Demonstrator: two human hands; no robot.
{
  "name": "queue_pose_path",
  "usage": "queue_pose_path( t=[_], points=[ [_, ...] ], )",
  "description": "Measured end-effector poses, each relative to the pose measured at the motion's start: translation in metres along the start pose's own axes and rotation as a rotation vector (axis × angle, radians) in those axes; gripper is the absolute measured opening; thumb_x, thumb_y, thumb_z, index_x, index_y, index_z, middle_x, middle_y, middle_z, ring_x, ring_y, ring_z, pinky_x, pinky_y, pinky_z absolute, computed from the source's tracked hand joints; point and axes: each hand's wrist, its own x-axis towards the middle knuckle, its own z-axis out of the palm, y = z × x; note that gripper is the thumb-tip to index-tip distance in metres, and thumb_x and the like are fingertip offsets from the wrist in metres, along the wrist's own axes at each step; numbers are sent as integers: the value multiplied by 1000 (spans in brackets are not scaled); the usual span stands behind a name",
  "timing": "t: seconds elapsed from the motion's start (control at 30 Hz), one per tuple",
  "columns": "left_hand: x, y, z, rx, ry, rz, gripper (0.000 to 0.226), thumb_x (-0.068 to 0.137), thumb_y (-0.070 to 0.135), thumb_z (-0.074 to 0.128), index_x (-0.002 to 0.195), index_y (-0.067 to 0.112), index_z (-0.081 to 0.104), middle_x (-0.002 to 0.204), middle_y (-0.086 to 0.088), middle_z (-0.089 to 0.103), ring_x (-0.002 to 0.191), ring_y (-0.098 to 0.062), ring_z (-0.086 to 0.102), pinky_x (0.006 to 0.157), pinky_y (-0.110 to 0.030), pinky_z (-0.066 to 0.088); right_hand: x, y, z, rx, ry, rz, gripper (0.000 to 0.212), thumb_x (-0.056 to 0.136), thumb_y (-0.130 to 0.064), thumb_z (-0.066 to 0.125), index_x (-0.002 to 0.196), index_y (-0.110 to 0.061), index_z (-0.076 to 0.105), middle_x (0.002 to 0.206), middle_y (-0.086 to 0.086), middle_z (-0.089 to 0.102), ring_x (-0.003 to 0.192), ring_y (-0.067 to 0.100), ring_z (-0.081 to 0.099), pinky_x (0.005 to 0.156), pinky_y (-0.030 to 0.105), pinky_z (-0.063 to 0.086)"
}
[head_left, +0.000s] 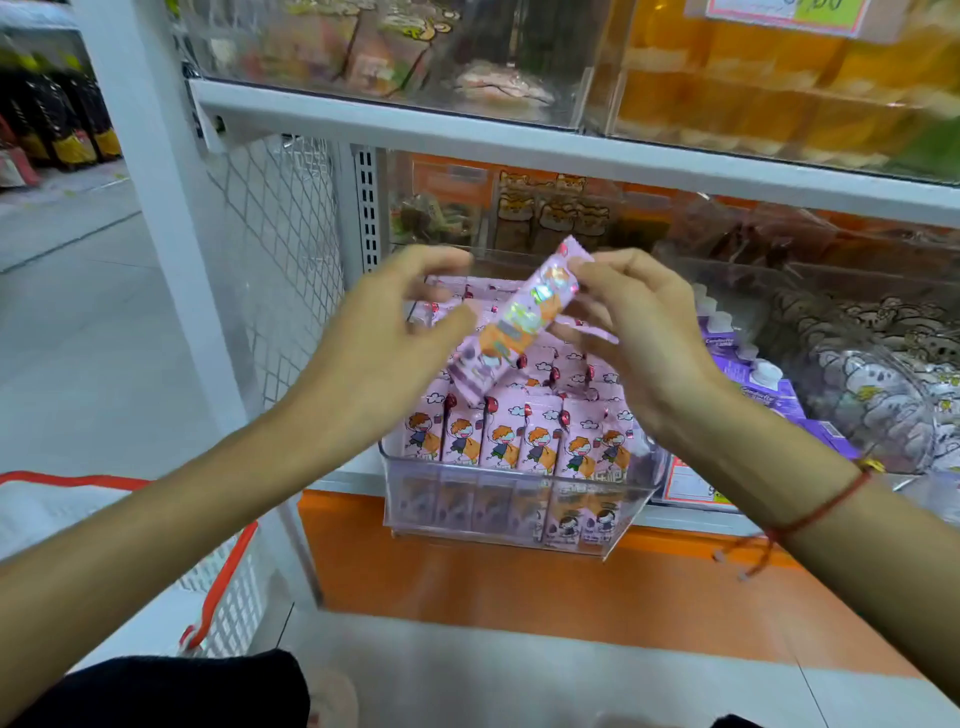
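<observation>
My right hand (631, 332) pinches the upper end of a pink snack packet (511, 325) with a cartoon child printed on it. The packet slants down to the left in the air above a clear plastic bin (498, 512). My left hand (389, 332) hovers beside the packet's lower end with fingers spread and loosely curved; whether it touches the packet is unclear because of blur. The bin on the lower shelf is packed with several rows of the same pink packets (514, 441) standing upright.
A white shelf board (519, 137) runs above the bin with clear boxes of snacks on it. Purple cartons (763, 384) and a round clear tub (878, 400) stand to the right. A white basket with red handles (218, 587) sits at lower left. Orange shelf base (519, 587) below.
</observation>
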Motion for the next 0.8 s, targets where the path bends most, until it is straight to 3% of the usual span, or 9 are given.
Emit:
queue_pose_path(
  t=[0.07, 0.17, 0.27, 0.4, 0.5, 0.6, 0.7, 0.8],
  points=[
    [-5, 11, 9, 20, -197, 9, 35, 88, 28, 64, 123, 29, 57, 113, 15, 62, 90, 7, 59, 68, -11, 52, -14, -1, -8, -3, -37, 60, 8, 92, -9, 58, 84, -10, 58, 93, 12, 69, 69, 12, 67, 63, 23, 58],
    [-17, 12, 18, 55, -309, -11, 32, 81, 39, 68, 112, 43, 59, 107, 22, 61, 87, 6, 60, 64, -25, 59, -29, 2, -20, 18, -58, 119, 3, 91, -10, 59, 89, -7, 59, 87, 9, 70, 65, 11, 68, 60, 21, 56],
    [-26, 7, 18, -98, -333, -108, 35, 67, 51, 70, 99, 40, 63, 100, 18, 65, 77, 6, 64, 62, -11, 52, -36, 9, -33, 110, -93, 164, 5, 90, -12, 60, 88, -8, 62, 79, 5, 72, 66, 13, 69, 63, 22, 56],
    [-39, 4, 29, -256, -249, -137, 31, 60, 46, 70, 88, 35, 65, 79, 19, 71, 68, 7, 66, 62, -4, 46, -43, 15, -43, 81, -232, 133, 18, 86, -26, 63, 97, -12, 68, 96, 1, 74, 87, 13, 70, 77, 22, 56],
    [-47, 2, 40, -305, -184, -141, 30, 63, 43, 70, 90, 31, 63, 78, 25, 70, 70, 4, 68, 63, -4, 46, -48, 21, -41, -85, -289, 92, 20, 91, -27, 57, 98, -12, 69, 101, 5, 73, 93, 10, 67, 77, 19, 54],
    [-48, 0, 45, -281, -139, -128, 31, 65, 44, 70, 91, 29, 61, 87, 15, 71, 79, 0, 68, 71, -15, 52, -51, 25, -39, -144, -252, 47, 26, 96, -23, 52, 99, -2, 66, 105, 18, 68, 90, 13, 64, 83, 23, 55],
    [-48, -1, 45, -246, -147, -120, 37, 63, 48, 69, 95, 31, 60, 98, 15, 69, 90, 3, 65, 77, -29, 57, -52, 26, -40, -136, -252, 54, 23, 97, -23, 49, 94, -6, 65, 99, 13, 70, 93, 16, 66, 87, 24, 55],
    [-50, -2, 44, -95, -145, -40, 43, 59, 58, 68, 96, 40, 56, 99, 25, 62, 96, 10, 57, 77, -10, 49, -52, 28, -40, -128, -226, 65, 26, 96, -23, 51, 99, 0, 63, 102, 23, 67, 93, 24, 66, 85, 24, 55]
  ],
)
